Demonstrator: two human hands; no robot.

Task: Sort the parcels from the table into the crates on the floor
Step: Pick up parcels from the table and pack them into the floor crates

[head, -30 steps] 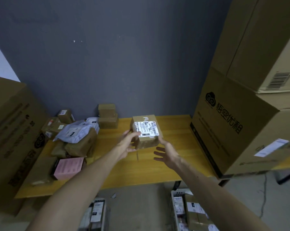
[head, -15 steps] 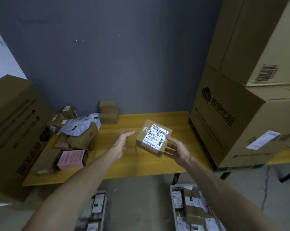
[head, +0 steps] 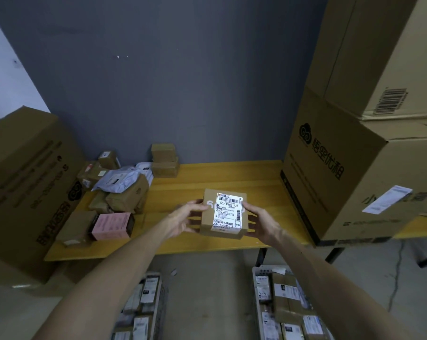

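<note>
Far left of the frame stands a big carton (head: 23, 180), and beside it the unsorted parcels (head: 124, 190) are heaped on the left end of the yellow table (head: 207, 175), a pink box (head: 111, 225) at the front of the heap. At the bottom, left of centre, is the left crate (head: 164, 305), already holding labelled packets.

In the middle, the left hand (head: 183, 218) grips the left side of a small brown parcel (head: 223, 231), its fingers curled round the edge. The parcel is off the table, held over its front strip, with its white label (head: 229, 211) facing up. The right hand (head: 261, 223) grips the opposite side the same way. Bottom right is the right crate (head: 256, 285), also well filled, and stacked cartons (head: 354, 180) tower at the right edge.

The parcel sits squarely between the hands, neither one nearer. Its long axis runs up and down the frame, and both crates lie lower in the frame, one under each forearm. So I judge the coming move to be a pull back and down to one side, once the label is read.

Half a second ago the right hand alone held it, tilted, with the left hand open beside it; now both hands grip and the label is square to the reader
</note>
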